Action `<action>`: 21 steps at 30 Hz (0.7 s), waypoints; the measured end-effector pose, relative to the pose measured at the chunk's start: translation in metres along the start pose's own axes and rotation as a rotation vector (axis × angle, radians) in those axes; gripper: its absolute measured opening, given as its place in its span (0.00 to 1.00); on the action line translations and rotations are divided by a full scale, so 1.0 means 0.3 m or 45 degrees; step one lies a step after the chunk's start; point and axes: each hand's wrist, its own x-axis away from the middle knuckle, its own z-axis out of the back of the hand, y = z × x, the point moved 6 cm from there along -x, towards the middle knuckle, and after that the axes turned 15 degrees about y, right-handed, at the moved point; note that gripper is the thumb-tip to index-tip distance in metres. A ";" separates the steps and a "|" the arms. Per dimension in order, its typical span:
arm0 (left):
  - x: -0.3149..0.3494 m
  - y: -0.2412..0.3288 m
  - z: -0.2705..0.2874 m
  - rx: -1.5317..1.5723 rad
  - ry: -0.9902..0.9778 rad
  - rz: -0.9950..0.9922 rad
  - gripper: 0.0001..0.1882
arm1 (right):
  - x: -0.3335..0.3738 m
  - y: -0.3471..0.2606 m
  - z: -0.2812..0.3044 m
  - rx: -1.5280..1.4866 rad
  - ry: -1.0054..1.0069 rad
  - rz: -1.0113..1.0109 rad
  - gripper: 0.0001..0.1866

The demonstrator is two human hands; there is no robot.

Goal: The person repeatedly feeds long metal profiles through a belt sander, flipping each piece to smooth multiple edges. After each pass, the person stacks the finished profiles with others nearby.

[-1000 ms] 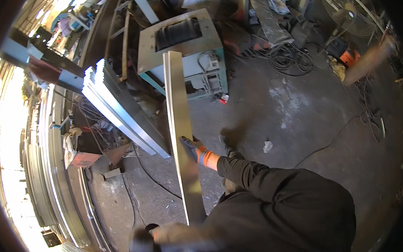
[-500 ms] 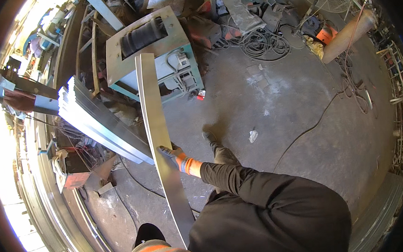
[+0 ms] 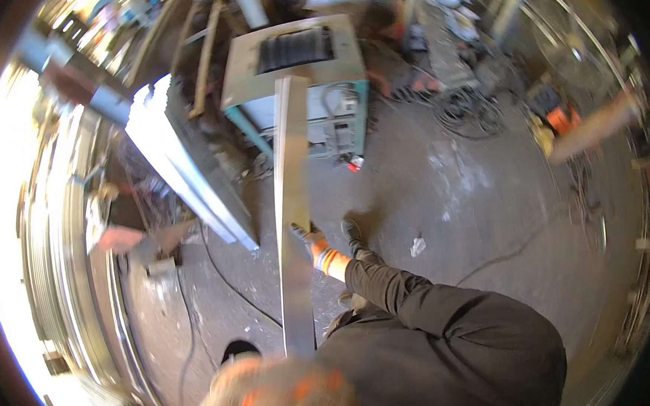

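Observation:
A long, silvery metal channel [image 3: 292, 183] runs away from me, its far end overlapping the front of a teal-framed machine. Partway along its right edge, my right hand [image 3: 314, 246], in a grey and orange work glove, grips it with the thumb laid on the face. Close below, my left hand [image 3: 277, 396], also gloved, is blurred and covers the near end of the channel. It appears closed around that end, though its fingers are smeared. Left of the channel leans a stack of similar bright metal channels [image 3: 189, 167].
The machine [image 3: 295, 78], with a black ribbed panel on top, stands ahead. Coiled cable [image 3: 468, 112] lies beyond it to the right, near an orange-brown cylinder [image 3: 596, 127]. Long metal lengths [image 3: 53, 264] line the left side. A cable [image 3: 232, 272] crosses the floor by my feet.
The whole view has shifted, with the machine and stack now further right. The channel points straighter ahead, and my left hand has come further up into view. Both hands stay on the channel.

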 end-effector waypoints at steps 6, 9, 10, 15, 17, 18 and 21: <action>0.018 0.037 0.090 -0.161 0.132 -0.045 0.23 | 0.032 0.069 0.007 0.077 -0.175 -0.107 0.33; 0.063 0.075 0.148 -0.212 0.190 -0.061 0.25 | -0.007 0.079 0.011 0.064 -0.216 -0.196 0.33; 0.087 0.090 0.169 -0.223 0.209 -0.066 0.26 | -0.027 0.083 0.011 0.057 -0.220 -0.235 0.34; 0.174 0.155 0.261 -0.314 0.246 -0.090 0.30 | -0.021 0.091 0.009 -0.037 -0.189 -0.378 0.35; 0.224 0.198 0.295 -0.351 0.246 -0.099 0.31 | 0.034 0.065 0.016 -0.035 -0.204 -0.373 0.35; 0.250 0.211 0.311 -0.371 0.250 -0.092 0.32 | 0.064 0.043 0.012 0.004 -0.237 -0.343 0.35; 0.407 0.216 0.336 -0.465 0.246 0.018 0.34 | 0.154 -0.068 0.032 0.144 -0.320 -0.156 0.39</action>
